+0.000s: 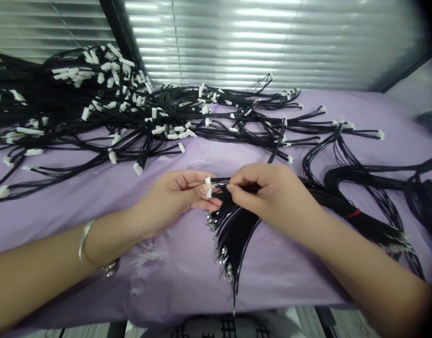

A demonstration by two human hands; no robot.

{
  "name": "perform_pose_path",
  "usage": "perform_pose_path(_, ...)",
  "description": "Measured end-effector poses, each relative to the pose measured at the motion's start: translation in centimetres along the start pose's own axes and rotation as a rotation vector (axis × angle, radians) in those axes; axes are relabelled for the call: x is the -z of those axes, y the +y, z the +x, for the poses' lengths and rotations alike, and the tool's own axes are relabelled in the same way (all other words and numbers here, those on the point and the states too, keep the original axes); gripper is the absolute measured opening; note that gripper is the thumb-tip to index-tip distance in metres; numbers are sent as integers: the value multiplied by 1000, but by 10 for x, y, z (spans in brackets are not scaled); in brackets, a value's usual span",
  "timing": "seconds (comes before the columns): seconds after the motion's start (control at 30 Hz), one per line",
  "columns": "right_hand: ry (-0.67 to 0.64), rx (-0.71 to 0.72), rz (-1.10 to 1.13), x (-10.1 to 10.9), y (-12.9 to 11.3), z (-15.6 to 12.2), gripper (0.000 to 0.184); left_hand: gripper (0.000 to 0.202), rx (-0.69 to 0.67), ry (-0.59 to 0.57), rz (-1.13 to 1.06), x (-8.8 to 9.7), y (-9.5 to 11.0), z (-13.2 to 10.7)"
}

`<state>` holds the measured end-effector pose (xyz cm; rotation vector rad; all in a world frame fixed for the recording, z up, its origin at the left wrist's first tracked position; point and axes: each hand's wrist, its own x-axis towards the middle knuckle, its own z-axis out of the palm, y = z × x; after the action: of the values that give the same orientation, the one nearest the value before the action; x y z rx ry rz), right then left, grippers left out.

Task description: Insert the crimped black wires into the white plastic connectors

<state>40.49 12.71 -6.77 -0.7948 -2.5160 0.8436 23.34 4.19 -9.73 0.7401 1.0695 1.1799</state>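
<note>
My left hand (181,195) pinches a small white plastic connector (208,187) between thumb and fingers. My right hand (272,192) is closed on thin black wires (221,183) that run into the connector. Under my right hand lies a bundle of loose black wires (233,230) with bare metal tips, fanning toward the table's front edge. A red band (353,213) ties this bundle to the right of my wrist. A silver bracelet (84,239) sits on my left wrist.
A purple cloth (96,188) covers the table. A large heap of black wire harnesses with white connectors (106,103) fills the back left and middle. More coiled black wires (378,188) lie at the right. Closed blinds (254,42) stand behind.
</note>
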Motion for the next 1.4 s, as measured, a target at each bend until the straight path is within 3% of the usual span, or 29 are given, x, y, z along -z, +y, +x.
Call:
perform_pose_path(0.13,12,53,-15,-1,-1,0,13,12,-7,3,4,0,-1,0)
perform_pose_path(0.43,-53,-49,0,-1,-2,-1,17,11,-29,-3,79,-2,-2,-1)
perform_pose_path(1.4,-99,-50,5,5,-6,-3,14,9,-11,-15,53,-1,0,-1)
